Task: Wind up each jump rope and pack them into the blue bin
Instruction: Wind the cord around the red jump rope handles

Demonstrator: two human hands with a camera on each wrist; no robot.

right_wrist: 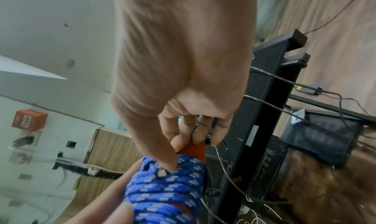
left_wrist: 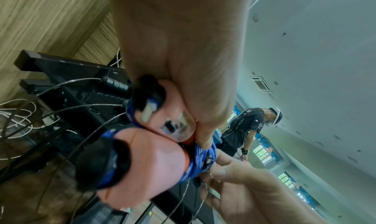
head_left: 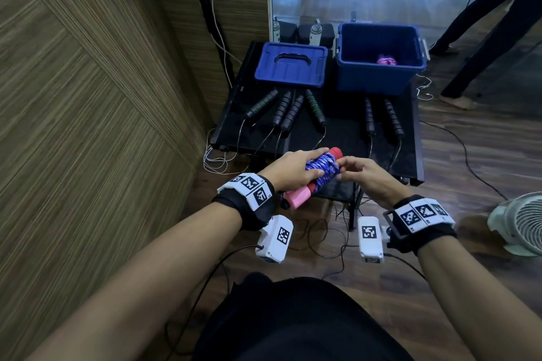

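A jump rope bundle (head_left: 321, 168) with blue-and-white braided cord wound round its red and pink handles is held in front of the black table's near edge. My left hand (head_left: 293, 167) grips the bundle from the left, fingers over the cord (left_wrist: 203, 161). My right hand (head_left: 352, 168) pinches the cord (right_wrist: 171, 179) at the bundle's right end with thumb and fingertips. The open blue bin (head_left: 381, 79) stands at the table's back right with a pink wound rope (head_left: 386, 60) inside. Several black-handled jump ropes (head_left: 289, 110) lie on the table, another pair (head_left: 382, 120) to their right.
The blue bin lid (head_left: 290, 66) lies at the back left of the black table (head_left: 343, 132). Thin rope cables hang over the table's front edge. A white fan (head_left: 519, 223) stands on the floor at right. Another person's legs (head_left: 481, 23) are at the far right. A wooden wall (head_left: 88, 97) runs along the left.
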